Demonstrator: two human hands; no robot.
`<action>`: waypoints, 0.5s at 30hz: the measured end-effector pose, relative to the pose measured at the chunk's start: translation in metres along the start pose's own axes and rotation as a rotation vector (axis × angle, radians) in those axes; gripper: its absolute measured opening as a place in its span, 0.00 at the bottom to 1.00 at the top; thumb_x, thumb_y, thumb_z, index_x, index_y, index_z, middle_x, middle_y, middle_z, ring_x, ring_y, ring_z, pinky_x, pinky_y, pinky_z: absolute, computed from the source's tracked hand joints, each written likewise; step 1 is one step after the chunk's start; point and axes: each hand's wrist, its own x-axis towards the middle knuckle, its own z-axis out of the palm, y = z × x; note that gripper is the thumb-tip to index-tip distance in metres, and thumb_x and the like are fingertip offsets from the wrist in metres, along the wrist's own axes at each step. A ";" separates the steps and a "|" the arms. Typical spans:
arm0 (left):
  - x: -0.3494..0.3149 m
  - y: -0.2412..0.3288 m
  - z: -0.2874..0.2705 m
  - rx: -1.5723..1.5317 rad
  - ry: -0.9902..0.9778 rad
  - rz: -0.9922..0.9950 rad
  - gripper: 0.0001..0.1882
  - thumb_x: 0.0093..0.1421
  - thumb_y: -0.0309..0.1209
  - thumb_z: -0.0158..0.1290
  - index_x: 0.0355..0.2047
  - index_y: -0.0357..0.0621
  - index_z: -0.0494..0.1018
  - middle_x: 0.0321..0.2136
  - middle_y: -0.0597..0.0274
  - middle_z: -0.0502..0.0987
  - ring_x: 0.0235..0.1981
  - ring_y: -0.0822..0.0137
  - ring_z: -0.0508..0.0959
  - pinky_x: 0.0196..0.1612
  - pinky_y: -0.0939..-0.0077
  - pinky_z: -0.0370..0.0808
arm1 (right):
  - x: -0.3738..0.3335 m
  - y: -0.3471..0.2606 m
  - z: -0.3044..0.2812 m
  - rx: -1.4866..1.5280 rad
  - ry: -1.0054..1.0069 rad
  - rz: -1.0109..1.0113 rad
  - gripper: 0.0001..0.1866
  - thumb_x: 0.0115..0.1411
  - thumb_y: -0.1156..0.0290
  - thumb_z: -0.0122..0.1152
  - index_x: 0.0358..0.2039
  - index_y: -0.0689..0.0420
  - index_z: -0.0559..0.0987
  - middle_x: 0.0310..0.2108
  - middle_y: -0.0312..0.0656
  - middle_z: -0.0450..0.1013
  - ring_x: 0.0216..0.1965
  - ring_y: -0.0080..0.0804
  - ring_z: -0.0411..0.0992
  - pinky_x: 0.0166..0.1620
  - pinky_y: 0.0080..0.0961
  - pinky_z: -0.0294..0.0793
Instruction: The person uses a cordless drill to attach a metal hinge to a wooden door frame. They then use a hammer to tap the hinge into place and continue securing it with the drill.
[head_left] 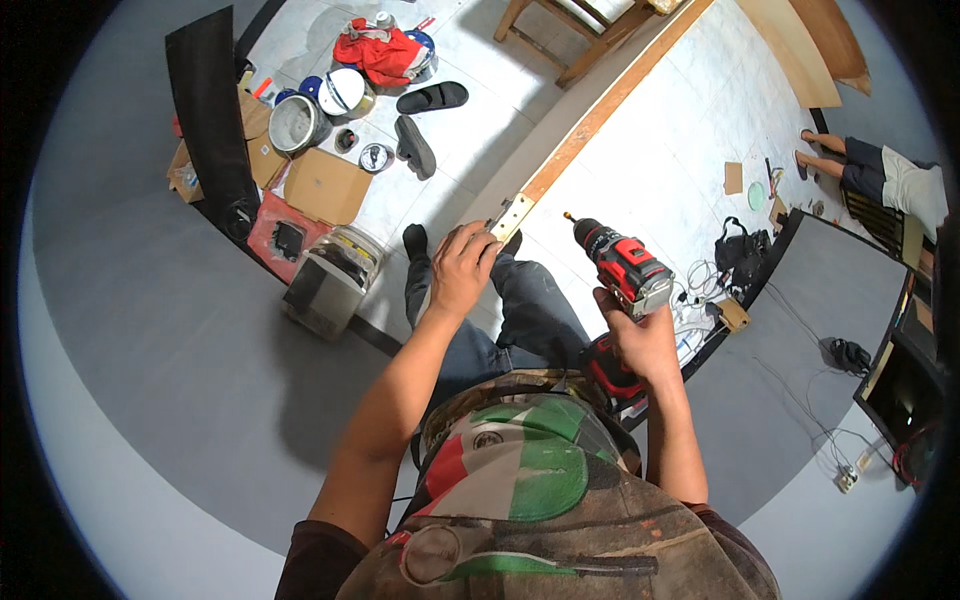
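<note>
Just beyond the left hand (464, 266) (whether clenched, I cannot tell) sits a pale-yellow rectangular metal plate (513, 215); the right hand (645, 338) grasps a red-and-black cordless drill (628, 264).

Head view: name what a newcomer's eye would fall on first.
The red and black drill in the right hand, right of center, draws the eye first. Next comes the long board running to the top edge, the left hand at its near end. Upper left, a red cloth stands out.
</note>
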 end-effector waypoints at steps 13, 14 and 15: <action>0.004 0.032 0.020 0.614 -0.022 -0.055 0.11 0.70 0.36 0.56 0.43 0.40 0.75 0.48 0.53 0.75 0.52 0.47 0.76 0.60 0.48 0.72 | 0.007 0.009 -0.058 0.045 -0.111 -0.269 0.17 0.62 0.78 0.69 0.52 0.62 0.83 0.42 0.41 0.84 0.44 0.25 0.79 0.52 0.29 0.77; 0.006 0.032 0.021 0.593 -0.049 -0.098 0.11 0.71 0.37 0.56 0.42 0.40 0.76 0.47 0.54 0.76 0.51 0.48 0.77 0.58 0.48 0.73 | 0.007 0.003 -0.058 0.005 -0.112 -0.278 0.17 0.62 0.78 0.68 0.52 0.62 0.83 0.41 0.41 0.84 0.44 0.25 0.79 0.52 0.28 0.77; 0.008 0.032 0.021 0.571 -0.076 -0.139 0.12 0.71 0.37 0.56 0.41 0.41 0.77 0.45 0.54 0.76 0.49 0.48 0.78 0.56 0.48 0.74 | 0.008 0.003 -0.058 0.007 -0.129 -0.268 0.17 0.62 0.78 0.68 0.52 0.62 0.83 0.41 0.41 0.84 0.44 0.25 0.79 0.52 0.28 0.77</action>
